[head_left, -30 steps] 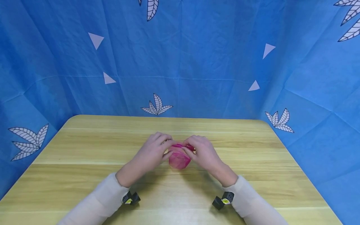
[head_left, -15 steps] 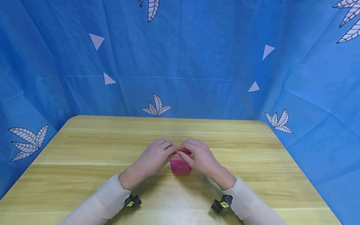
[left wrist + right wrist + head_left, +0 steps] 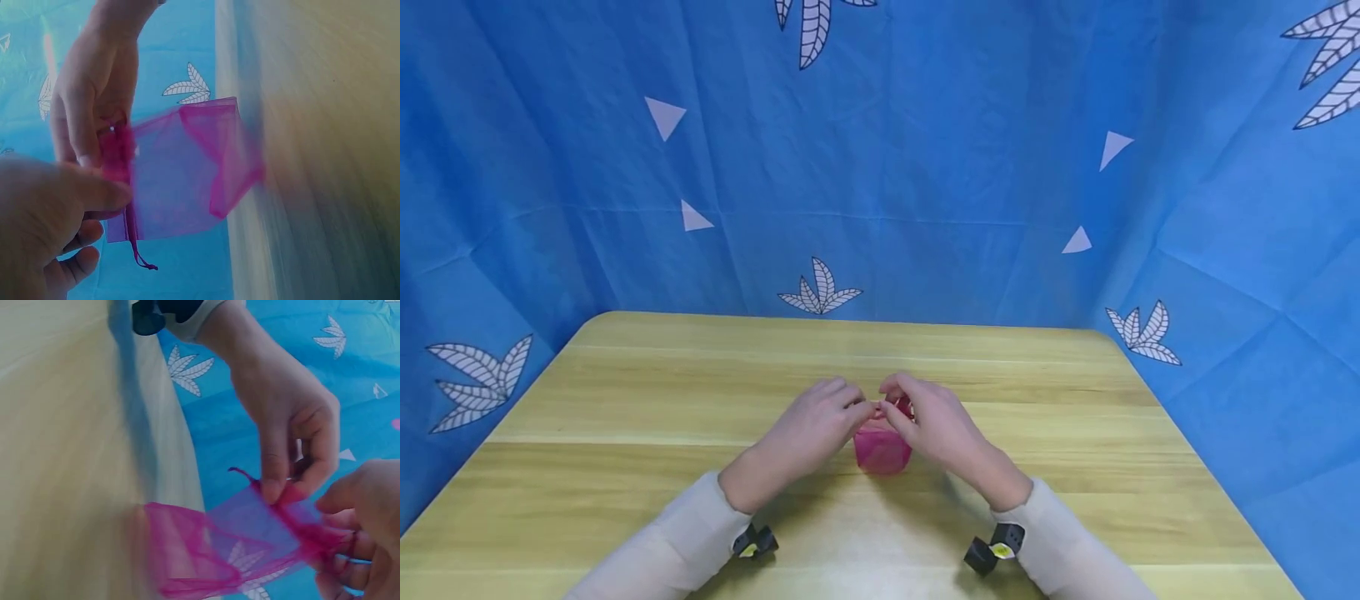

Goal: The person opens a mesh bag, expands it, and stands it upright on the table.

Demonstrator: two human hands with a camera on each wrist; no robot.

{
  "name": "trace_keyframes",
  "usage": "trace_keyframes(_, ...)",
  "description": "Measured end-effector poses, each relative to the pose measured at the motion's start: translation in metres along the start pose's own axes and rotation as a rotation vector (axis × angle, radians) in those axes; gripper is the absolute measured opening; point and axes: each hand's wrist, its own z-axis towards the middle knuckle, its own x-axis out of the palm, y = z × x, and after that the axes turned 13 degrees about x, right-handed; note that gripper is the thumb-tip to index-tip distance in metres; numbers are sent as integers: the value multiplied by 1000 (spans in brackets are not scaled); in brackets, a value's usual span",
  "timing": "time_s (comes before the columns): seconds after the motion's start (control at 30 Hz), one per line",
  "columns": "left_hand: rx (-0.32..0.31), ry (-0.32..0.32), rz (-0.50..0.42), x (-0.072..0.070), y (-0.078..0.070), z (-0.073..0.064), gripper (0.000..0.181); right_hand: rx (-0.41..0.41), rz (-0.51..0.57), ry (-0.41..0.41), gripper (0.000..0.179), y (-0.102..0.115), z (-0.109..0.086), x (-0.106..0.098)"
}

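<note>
A sheer pink drawstring pouch (image 3: 883, 452) hangs between both hands above the table. Its gathered top edge is uppermost, and its see-through body (image 3: 181, 175) spreads below. My left hand (image 3: 817, 423) pinches the top band between thumb and fingers; the right wrist view shows this left hand (image 3: 290, 425) with a short cord loop (image 3: 242, 475) sticking out beside it. At the other end of the band, my right hand (image 3: 943, 421) holds the pouch with curled fingers (image 3: 353, 569), its thumb and forefinger slightly apart. Part of the pouch's top is hidden behind the fingers.
The light wooden table (image 3: 662, 392) extends around and beneath the hands. Behind it hangs a blue cloth (image 3: 925, 167) with white leaf and triangle prints. A small black camera (image 3: 756, 543) is strapped to the left wrist, another camera (image 3: 992, 550) to the right.
Both hands have come slightly nearer to me with the pouch, and closer together. The pouch's body has swung more upright. My right thumb and forefinger have parted a little since half a second ago.
</note>
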Motion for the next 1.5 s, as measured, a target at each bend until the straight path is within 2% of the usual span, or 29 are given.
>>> trace_keyframes(0.33,42,29,24,-3,-4,0,30,117,-237,166,17,23,13,-18)
trace_keyframes(0.5,62,23,14,-3,-4,2,28,128,-360,202,4,29,20,-18)
trace_keyframes(0.63,74,15,-34,-2,-6,4,26,149,-427,228,24,28,22,-15)
trace_keyframes(0.7,77,14,-80,-2,-7,5,21,149,-448,228,29,28,23,-13)
trace_keyframes(0.83,62,40,-157,1,-9,6,10,133,-463,208,22,28,24,-12)
trace_keyframes(0.97,33,77,-195,1,-10,7,10,118,-480,189,20,28,25,-12)
trace_keyframes(1.1,7,72,-249,0,-12,7,10,97,-504,146,22,27,26,-11)
trace_keyframes(1.23,-28,65,-277,-2,-13,7,14,85,-516,120,16,28,25,-11)
trace_keyframes(1.3,-20,65,-269,-2,-13,7,14,78,-518,116,12,28,25,-11)
trace_keyframes(1.5,77,93,-278,-2,-13,6,6,55,-513,108,14,28,24,-9)
